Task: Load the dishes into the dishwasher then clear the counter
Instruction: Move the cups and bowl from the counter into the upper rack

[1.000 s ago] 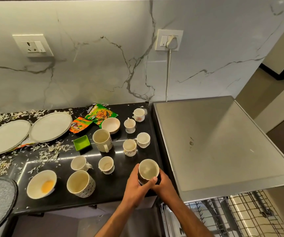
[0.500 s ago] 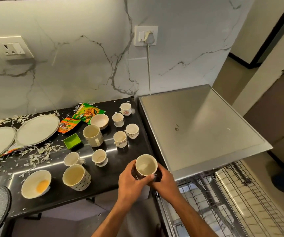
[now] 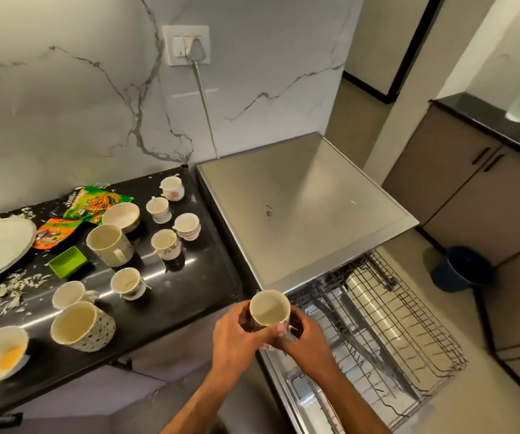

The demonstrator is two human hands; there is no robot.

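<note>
Cup (image 3: 269,308) now off desk (image 3: 171,296), carried over rack (image 3: 377,324); both hands, left (image 3: 236,336) and right (image 3: 307,339), wrapped around it; probably first piece loaded.

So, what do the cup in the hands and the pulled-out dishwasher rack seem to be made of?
The cup, held by the left hand and right hand, looks like glazed ceramic: a smooth cream inside and a thick rim, though melamine is possible. The rack looks like coated metal wire: thin dark rods in a grid.
</note>
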